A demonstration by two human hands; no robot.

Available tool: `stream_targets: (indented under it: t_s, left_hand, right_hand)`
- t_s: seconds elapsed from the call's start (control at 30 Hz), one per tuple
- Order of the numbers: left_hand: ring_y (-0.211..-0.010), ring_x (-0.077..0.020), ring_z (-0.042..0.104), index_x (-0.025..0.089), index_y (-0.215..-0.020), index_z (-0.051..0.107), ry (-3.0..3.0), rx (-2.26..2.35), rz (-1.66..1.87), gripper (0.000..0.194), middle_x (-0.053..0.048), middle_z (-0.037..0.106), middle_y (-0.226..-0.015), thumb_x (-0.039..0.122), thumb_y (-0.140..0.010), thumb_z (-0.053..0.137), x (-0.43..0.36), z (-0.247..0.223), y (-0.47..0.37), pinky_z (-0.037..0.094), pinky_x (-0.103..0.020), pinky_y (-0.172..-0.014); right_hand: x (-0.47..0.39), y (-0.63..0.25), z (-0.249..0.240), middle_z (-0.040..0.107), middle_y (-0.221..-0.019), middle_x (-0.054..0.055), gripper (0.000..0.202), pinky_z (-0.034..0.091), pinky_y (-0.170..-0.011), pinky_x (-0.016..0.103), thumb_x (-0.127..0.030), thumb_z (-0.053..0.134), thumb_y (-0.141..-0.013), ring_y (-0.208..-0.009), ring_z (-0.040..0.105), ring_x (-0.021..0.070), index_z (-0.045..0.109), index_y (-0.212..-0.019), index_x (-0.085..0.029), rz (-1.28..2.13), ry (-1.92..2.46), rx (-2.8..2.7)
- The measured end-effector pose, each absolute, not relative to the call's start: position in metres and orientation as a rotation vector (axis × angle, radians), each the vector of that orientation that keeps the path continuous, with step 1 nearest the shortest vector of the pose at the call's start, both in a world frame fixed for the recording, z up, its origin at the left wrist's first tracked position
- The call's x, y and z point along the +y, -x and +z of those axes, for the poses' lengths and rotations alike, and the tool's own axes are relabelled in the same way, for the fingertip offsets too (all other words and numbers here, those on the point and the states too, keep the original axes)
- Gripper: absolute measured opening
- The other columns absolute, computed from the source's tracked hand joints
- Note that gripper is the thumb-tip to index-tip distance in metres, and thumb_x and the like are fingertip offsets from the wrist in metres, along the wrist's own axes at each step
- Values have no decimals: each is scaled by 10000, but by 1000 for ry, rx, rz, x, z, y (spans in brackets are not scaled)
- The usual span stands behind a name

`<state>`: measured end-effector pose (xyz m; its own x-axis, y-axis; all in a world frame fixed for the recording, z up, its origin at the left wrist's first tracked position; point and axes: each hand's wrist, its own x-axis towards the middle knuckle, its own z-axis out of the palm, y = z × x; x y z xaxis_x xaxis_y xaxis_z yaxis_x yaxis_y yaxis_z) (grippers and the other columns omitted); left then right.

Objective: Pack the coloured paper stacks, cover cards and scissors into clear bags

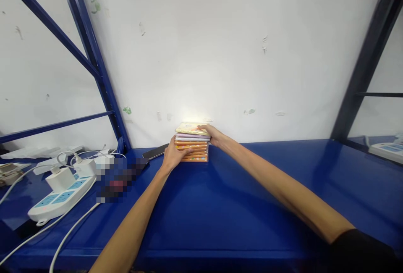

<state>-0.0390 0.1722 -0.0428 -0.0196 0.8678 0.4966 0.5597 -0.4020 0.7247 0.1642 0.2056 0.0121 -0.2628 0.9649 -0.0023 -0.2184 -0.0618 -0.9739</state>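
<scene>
My left hand (172,155) and right hand (213,135) close their grip on a stack of books (192,143) from both sides. It sits far back on the blue tabletop (239,197), near the wall, with a phone (155,152) just left.
</scene>
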Motion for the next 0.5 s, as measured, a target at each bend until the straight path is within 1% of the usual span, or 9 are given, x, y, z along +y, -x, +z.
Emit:
stream_targets:
  t_s: [0.2,0.37,0.5]
  left_hand:
    - [-1181,-325,683,260,-1371,566,-1994,1487,1398,808,-71,753,-1251,518,-670,873,176,-44,42,510,-430,-1006]
    - [-1172,-322,687,258,-1380,560,-2005,1454,1399,797,-68,757,-1237,482,-683,876,176,-43,43,511,-434,-1009]
    - [-1149,-305,696,225,-1397,539,-1983,1402,1391,812,-92,743,-1255,437,-694,887,174,-41,42,522,-429,-1007]
  right_hand:
    - [210,-161,8,632,-1294,103,368,575,-893,456,-358,646,-987,-1075,662,245,607,-1303,-173,1535,927,-1208]
    - [212,-161,10,634,-1288,102,365,577,-889,453,-358,645,-987,-1070,663,244,610,-1298,-172,1553,939,-1218]
    - [213,-163,10,637,-1285,100,360,576,-889,451,-364,643,-988,-1068,664,244,614,-1293,-173,1514,958,-1221]
